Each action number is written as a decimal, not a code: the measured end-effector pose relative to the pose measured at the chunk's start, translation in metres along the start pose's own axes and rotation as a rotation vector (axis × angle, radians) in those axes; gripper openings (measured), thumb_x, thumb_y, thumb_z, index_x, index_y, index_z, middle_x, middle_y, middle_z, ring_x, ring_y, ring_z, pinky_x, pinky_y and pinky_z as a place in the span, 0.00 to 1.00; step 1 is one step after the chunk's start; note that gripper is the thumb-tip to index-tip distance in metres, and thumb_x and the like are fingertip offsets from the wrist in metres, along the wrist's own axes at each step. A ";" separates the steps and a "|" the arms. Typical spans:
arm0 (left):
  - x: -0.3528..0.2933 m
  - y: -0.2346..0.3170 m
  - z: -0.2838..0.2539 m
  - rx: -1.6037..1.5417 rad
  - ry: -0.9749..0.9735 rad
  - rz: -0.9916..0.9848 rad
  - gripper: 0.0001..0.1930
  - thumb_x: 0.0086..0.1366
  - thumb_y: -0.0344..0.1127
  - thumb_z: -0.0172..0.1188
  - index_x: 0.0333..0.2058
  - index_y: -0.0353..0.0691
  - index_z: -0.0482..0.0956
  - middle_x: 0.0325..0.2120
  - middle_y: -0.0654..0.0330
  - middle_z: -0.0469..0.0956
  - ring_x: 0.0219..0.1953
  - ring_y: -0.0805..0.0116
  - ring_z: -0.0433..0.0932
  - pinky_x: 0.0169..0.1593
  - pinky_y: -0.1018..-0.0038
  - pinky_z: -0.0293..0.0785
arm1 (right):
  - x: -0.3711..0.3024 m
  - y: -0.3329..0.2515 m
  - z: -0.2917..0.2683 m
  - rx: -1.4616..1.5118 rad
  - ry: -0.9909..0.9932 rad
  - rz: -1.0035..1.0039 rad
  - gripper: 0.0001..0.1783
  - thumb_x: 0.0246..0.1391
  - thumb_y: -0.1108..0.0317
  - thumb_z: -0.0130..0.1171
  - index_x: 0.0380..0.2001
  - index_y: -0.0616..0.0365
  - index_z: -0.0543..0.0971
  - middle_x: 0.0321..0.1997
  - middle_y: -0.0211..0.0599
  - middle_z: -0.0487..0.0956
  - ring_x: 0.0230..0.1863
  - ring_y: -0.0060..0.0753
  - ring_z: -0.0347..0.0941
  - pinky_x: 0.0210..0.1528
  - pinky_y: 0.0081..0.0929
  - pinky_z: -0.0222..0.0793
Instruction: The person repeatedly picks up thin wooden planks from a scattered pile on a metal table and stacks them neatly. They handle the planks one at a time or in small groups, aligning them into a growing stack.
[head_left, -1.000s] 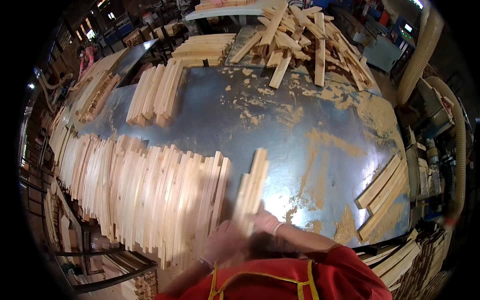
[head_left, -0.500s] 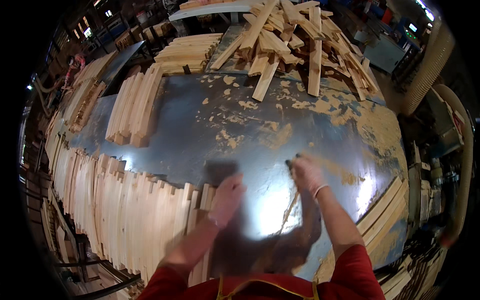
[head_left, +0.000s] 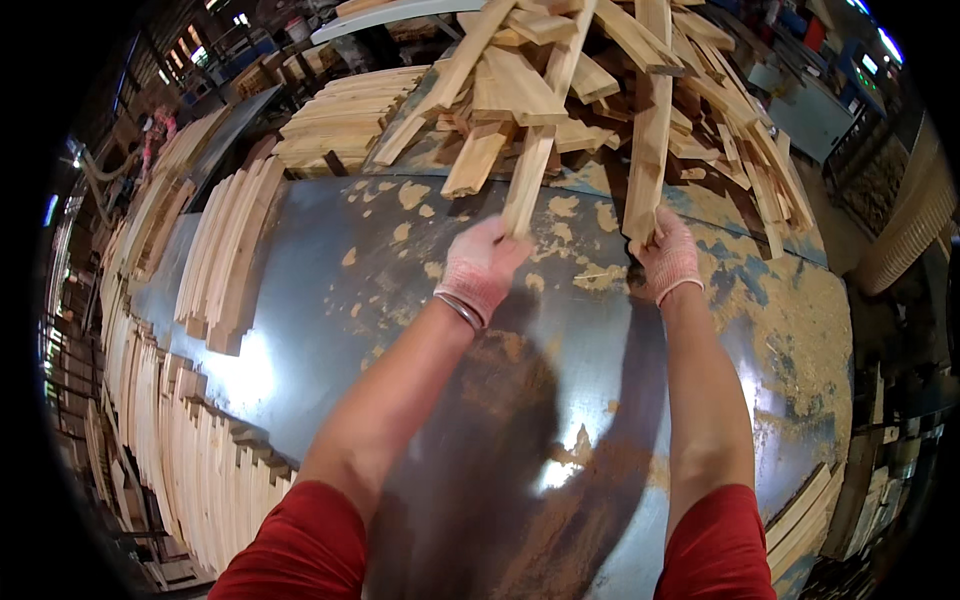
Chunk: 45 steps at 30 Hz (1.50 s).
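Note:
Both my arms reach forward over the metal tabletop (head_left: 480,400) to a loose heap of wooden boards (head_left: 520,85). My left hand (head_left: 482,262), in a pale work glove with a bracelet at the wrist, grips the near end of a long narrow wooden board (head_left: 535,165). My right hand (head_left: 669,256), gloved too, is closed on the near end of another wooden board (head_left: 650,140) to its right. The far ends of both boards still lie among the heap.
A long row of upright-edged wooden strips (head_left: 210,465) lines the left near side. A small stack of strips (head_left: 232,240) lies beyond it. More boards (head_left: 805,525) rest at the right near edge. Sawdust (head_left: 790,350) covers the right side; a ribbed hose (head_left: 905,225) stands beyond.
Both hands have moved forward from the near middle of the table to the heap and have taken hold of a board each. The view has shifted forward too.

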<state>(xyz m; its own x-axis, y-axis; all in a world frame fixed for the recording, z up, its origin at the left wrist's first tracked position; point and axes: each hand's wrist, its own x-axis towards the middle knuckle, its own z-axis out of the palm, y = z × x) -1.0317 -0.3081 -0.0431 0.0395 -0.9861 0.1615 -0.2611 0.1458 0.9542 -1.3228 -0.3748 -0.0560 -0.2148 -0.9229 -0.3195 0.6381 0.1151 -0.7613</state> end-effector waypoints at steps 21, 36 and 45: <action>-0.419 0.074 -0.102 0.020 -0.439 -0.708 0.23 0.74 0.34 0.61 0.65 0.34 0.78 0.58 0.59 0.82 0.59 0.70 0.79 0.63 0.72 0.74 | -0.512 -0.117 -0.404 -1.789 0.935 -0.010 0.46 0.60 0.44 0.66 0.73 0.61 0.68 0.74 0.62 0.72 0.74 0.59 0.68 0.73 0.50 0.66; -0.496 0.140 -0.030 0.302 -0.934 -0.283 0.33 0.73 0.41 0.64 0.72 0.36 0.69 0.65 0.51 0.78 0.65 0.59 0.78 0.66 0.67 0.74 | -0.510 -0.136 -0.414 -1.140 0.988 0.065 0.42 0.50 0.61 0.67 0.70 0.55 0.70 0.67 0.61 0.76 0.66 0.58 0.77 0.66 0.46 0.74; -0.460 0.174 0.159 0.708 -0.961 0.396 0.35 0.67 0.41 0.62 0.70 0.37 0.67 0.65 0.47 0.70 0.68 0.48 0.70 0.70 0.57 0.68 | -0.490 -0.096 -0.368 -1.336 0.995 0.037 0.56 0.47 0.52 0.74 0.77 0.54 0.61 0.73 0.61 0.66 0.71 0.65 0.69 0.72 0.47 0.68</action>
<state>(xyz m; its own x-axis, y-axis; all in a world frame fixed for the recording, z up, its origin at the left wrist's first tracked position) -1.2486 0.1577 0.0084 -0.7988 -0.5881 -0.1267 -0.5658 0.6630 0.4903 -1.5514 0.2013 -0.0342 -0.9054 -0.3939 -0.1582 -0.2736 0.8264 -0.4922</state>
